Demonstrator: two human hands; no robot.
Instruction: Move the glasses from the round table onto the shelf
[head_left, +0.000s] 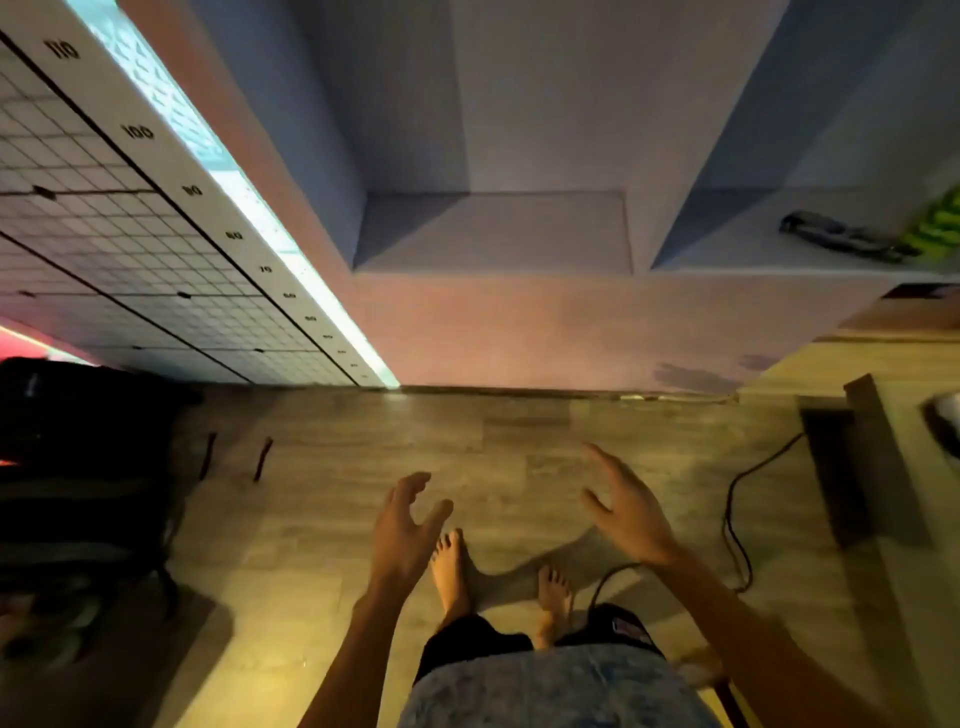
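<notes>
While both hands gape, board reads "100" (blurry)

Floor: wood-look planks, smooth, with a low sheen.
Wall: painted plaster, matt, with a few darker scuffs low at the right.
Shelf: recessed niche, same matt painted finish.
Grid board: white, smooth, printed with black lines and numerals.
Cable: black, smooth sheath, probably plastic.
Shirt: pale mottled cloth.
Shorts: dark matt cloth.
</notes>
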